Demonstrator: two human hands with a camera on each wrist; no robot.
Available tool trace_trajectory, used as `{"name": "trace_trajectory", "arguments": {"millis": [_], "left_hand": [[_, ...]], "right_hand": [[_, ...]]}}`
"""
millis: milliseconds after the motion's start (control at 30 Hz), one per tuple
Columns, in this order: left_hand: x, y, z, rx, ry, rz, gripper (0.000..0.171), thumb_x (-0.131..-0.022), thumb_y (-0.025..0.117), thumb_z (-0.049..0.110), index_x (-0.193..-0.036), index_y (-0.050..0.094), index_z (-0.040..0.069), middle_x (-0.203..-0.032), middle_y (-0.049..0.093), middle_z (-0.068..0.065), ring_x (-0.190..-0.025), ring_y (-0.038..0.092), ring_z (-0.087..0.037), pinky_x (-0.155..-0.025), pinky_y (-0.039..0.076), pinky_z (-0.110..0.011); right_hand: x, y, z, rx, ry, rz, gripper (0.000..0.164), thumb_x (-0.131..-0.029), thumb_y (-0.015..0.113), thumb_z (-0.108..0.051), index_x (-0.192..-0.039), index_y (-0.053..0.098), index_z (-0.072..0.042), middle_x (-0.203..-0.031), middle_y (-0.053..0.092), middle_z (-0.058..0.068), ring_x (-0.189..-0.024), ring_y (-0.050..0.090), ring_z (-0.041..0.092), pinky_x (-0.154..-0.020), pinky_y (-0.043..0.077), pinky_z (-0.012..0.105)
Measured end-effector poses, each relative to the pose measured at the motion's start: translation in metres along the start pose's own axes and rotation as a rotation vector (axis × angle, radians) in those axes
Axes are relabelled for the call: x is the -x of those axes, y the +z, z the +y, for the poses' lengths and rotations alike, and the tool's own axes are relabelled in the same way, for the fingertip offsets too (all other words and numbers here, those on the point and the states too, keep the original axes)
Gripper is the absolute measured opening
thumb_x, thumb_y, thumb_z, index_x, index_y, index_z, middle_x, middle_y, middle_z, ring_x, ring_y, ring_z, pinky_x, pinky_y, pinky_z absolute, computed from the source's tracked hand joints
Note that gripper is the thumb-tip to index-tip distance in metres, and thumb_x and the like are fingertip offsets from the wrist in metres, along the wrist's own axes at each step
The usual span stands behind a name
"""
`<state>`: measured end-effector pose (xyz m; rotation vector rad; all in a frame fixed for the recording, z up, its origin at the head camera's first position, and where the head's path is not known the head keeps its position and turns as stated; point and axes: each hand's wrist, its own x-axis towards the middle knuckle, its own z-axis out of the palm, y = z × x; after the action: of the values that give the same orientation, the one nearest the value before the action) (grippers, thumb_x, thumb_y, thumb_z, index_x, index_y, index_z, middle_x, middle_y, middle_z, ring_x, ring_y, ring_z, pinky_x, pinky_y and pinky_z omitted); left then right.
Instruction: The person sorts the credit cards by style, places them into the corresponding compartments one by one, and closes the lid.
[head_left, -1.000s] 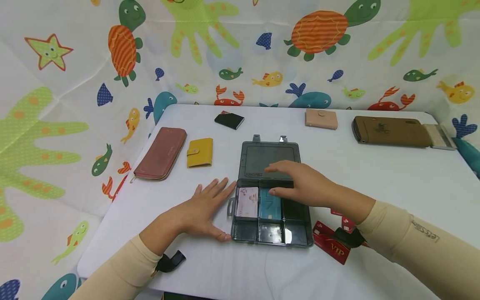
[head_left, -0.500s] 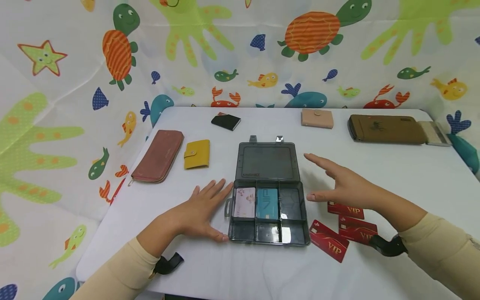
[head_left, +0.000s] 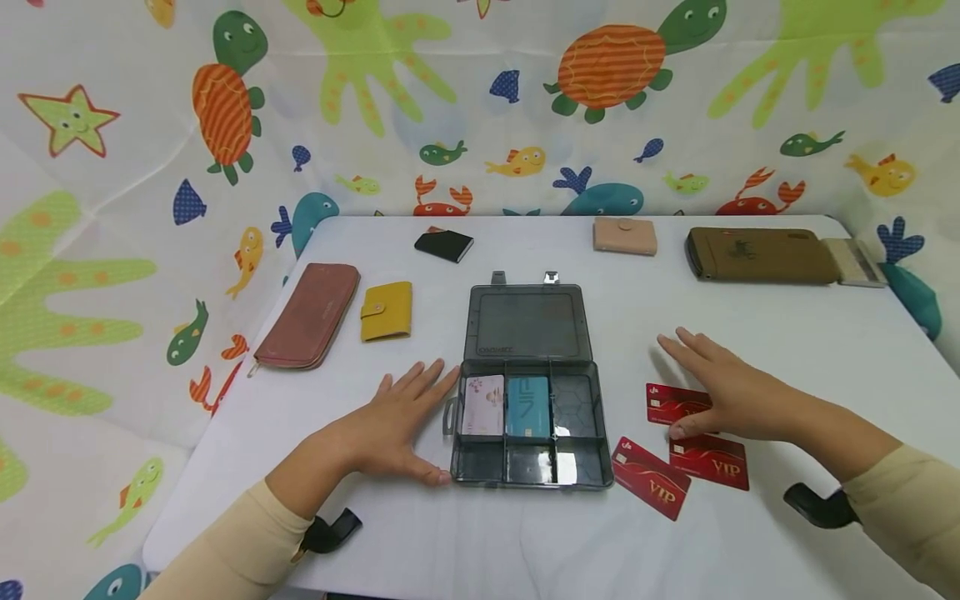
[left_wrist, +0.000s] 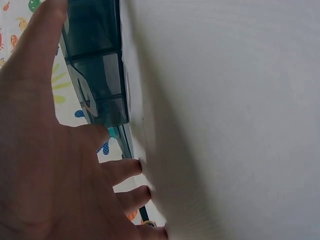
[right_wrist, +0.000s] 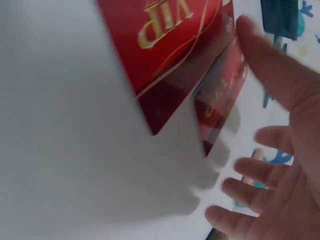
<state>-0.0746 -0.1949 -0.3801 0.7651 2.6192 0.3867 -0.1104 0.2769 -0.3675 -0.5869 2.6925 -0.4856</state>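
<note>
A dark clear plastic compartment box lies with its lid folded back. In its upper row sit a pink card on the left and a blue card in the middle. My left hand rests on the table with fingers spread, its thumb and index fingertips at the box's left side. Over the red VIP cards hovers my right hand, fingers apart. One red card lies at the box's lower right corner; a second card and a third card are partly under the right hand.
A brown-pink long wallet and a yellow wallet lie on the left. Farther back are a black card holder, a beige wallet and an olive-brown wallet with a pale flat piece at its end.
My right hand has moved from above the box rightward to the red cards, bringing the box's right compartments into view. The left hand stays beside the box.
</note>
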Motion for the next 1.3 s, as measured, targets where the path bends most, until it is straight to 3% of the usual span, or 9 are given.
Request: {"name": "trace_trajectory", "arguments": {"millis": [67, 200, 300, 433, 733, 900, 1067, 1300], "left_hand": [[0.000, 0.000, 0.000, 0.003, 0.000, 0.004, 0.135, -0.064, 0.070, 0.087, -0.166, 0.006, 0.028, -0.171, 0.005, -0.008, -0.155, 0.003, -0.035, -0.114, 0.005, -0.071], [0.001, 0.000, 0.000, 0.013, 0.002, 0.008, 0.134, -0.064, 0.072, 0.085, -0.166, 0.007, 0.028, -0.170, 0.006, -0.009, -0.155, 0.003, -0.035, -0.114, 0.005, -0.071], [0.001, -0.001, 0.000, 0.012, 0.003, 0.006, 0.134, -0.064, 0.072, 0.086, -0.166, 0.007, 0.028, -0.170, 0.005, -0.009, -0.155, 0.003, -0.035, -0.114, 0.005, -0.071], [0.001, -0.001, 0.000, 0.009, 0.002, 0.003, 0.134, -0.064, 0.071, 0.087, -0.166, 0.007, 0.028, -0.171, 0.005, -0.008, -0.155, 0.003, -0.035, -0.114, 0.005, -0.071], [0.001, -0.001, 0.000, 0.009, 0.000, 0.000, 0.134, -0.064, 0.070, 0.087, -0.166, 0.007, 0.027, -0.171, 0.005, -0.008, -0.155, 0.003, -0.035, -0.114, 0.005, -0.071], [0.001, -0.002, 0.001, 0.018, 0.000, -0.001, 0.134, -0.064, 0.071, 0.086, -0.166, 0.007, 0.026, -0.170, 0.005, -0.009, -0.155, 0.003, -0.035, -0.114, 0.005, -0.071], [0.001, -0.001, 0.001, 0.016, -0.004, -0.002, 0.134, -0.064, 0.072, 0.085, -0.166, 0.008, 0.026, -0.170, 0.006, -0.009, -0.155, 0.003, -0.035, -0.114, 0.005, -0.071], [0.001, 0.000, -0.001, 0.014, -0.001, 0.002, 0.134, -0.064, 0.073, 0.084, -0.166, 0.009, 0.025, -0.170, 0.006, -0.009, -0.155, 0.003, -0.036, -0.114, 0.005, -0.071]], "right_hand": [[0.001, 0.002, 0.003, 0.014, 0.001, 0.007, 0.117, -0.065, 0.090, -0.058, -0.156, 0.038, -0.006, -0.151, 0.037, 0.029, -0.134, 0.035, 0.052, -0.077, 0.058, 0.056], [0.000, 0.001, 0.009, 0.040, 0.006, 0.019, 0.090, -0.065, 0.093, -0.051, -0.131, 0.060, -0.001, -0.121, 0.058, 0.020, -0.112, 0.054, 0.041, -0.070, 0.061, 0.046], [-0.002, -0.001, 0.014, -0.020, 0.032, -0.026, 0.076, -0.066, 0.093, -0.049, -0.116, 0.063, -0.001, -0.106, 0.062, 0.010, -0.100, 0.059, 0.031, -0.068, 0.060, 0.043], [-0.005, -0.002, 0.018, -0.112, 0.078, -0.089, 0.068, -0.067, 0.093, -0.046, -0.109, 0.062, -0.001, -0.096, 0.064, 0.004, -0.091, 0.060, 0.024, -0.066, 0.059, 0.039], [-0.007, -0.006, 0.016, -0.163, 0.102, -0.110, 0.060, -0.072, 0.092, -0.038, -0.107, 0.055, -0.006, -0.093, 0.064, 0.002, -0.088, 0.060, 0.021, -0.067, 0.059, 0.037], [-0.009, -0.010, 0.013, -0.197, 0.070, -0.105, 0.040, -0.086, 0.083, -0.023, -0.111, 0.058, -0.006, -0.098, 0.069, 0.002, -0.086, 0.063, 0.019, -0.070, 0.059, 0.037], [-0.012, -0.015, 0.007, -0.229, 0.040, -0.087, 0.021, -0.095, 0.074, -0.020, -0.108, 0.068, -0.006, -0.096, 0.070, 0.000, -0.082, 0.063, 0.016, -0.072, 0.058, 0.037], [-0.017, -0.023, -0.006, -0.492, 0.119, -0.096, 0.027, -0.098, 0.070, -0.026, -0.109, 0.065, -0.002, -0.094, 0.071, 0.005, -0.080, 0.062, 0.023, -0.070, 0.055, 0.037]]}}
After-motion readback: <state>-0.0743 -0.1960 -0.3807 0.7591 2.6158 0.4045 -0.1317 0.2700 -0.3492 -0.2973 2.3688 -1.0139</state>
